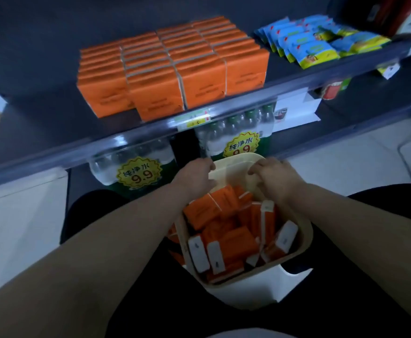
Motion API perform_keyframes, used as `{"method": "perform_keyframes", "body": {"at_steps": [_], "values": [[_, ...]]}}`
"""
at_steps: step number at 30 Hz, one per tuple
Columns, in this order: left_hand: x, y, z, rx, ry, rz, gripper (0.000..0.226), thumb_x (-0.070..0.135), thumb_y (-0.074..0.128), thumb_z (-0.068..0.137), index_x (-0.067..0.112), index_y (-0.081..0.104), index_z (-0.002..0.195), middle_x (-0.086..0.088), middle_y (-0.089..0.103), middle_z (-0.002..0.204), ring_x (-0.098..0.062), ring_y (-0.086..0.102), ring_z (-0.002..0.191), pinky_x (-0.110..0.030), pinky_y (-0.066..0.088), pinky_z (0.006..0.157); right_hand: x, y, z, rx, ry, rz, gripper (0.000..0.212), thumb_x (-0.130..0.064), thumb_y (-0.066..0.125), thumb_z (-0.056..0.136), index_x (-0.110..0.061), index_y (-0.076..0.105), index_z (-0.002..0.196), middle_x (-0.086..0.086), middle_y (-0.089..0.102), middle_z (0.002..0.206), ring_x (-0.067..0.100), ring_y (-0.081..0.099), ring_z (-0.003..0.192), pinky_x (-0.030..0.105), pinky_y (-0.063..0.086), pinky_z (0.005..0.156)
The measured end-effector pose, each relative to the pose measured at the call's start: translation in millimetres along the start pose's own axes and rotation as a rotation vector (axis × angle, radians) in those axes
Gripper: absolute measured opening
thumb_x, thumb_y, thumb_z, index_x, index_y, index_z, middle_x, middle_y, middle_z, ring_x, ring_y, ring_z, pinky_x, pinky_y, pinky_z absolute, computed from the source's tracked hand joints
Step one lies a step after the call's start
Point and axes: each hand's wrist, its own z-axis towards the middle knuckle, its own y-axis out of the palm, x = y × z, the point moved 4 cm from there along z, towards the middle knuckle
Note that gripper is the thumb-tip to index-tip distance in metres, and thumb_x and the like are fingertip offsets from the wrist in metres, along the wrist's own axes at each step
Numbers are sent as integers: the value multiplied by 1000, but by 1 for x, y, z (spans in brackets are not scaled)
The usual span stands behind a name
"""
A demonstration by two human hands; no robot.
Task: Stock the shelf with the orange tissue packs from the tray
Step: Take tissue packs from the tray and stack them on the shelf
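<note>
Both forearms reach forward: left hand [196, 175] and right hand [276, 176] each curl fingers over the far rim of the cream plastic tray [233, 164], which holds loose orange tissue packs [226, 230]. Further orange packs [175, 69] stand in rows on the dark shelf [53, 128].

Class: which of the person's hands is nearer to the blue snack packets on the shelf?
Right. The right hand grips the tray rim below and left of the blue snack packets; the left hand grips it further left.
</note>
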Motion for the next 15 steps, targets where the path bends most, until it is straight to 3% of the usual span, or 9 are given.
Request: {"method": "perform_keyframes", "body": {"at_steps": [6,9,10,12,15], "values": [[9,54,15,-91,22,33,37,32,65,84,16,55,116,-5,59,118,-24,55,112,-34,43,92,16,54,0,-193,-29,-14,47,-13,49,92,-24,43,137,5,46,135,28,47,120,33,39,95],[8,67,19,-125,39,34,39,32,65,86,16,55,120,-7,57,122,-24,52,115,-32,41,93,16,72,6,-231,-150,13,44,-11,43,98,-16,42,142,11,35,149,28,32,135,13,26,103],[6,70,22,-118,39,42,39,33,65,86,18,55,121,-4,57,123,-22,52,116,-29,39,93,17,76,9,-218,-174,-28,46,-13,41,99,-18,38,144,8,28,154,26,24,141,17,17,111],[0,74,23,-107,22,50,34,35,64,87,22,58,118,1,59,119,-18,54,113,-26,38,84,21,86,12,-234,-147,-125,48,-20,39,99,-26,34,146,0,20,158,24,11,146,38,0,119],[-12,78,24,-116,-2,49,24,39,62,84,25,65,104,6,64,105,-15,59,101,-26,41,80,29,106,17,-322,-119,-146,43,-29,39,98,-31,40,141,2,29,153,25,20,143,50,1,118]]}}
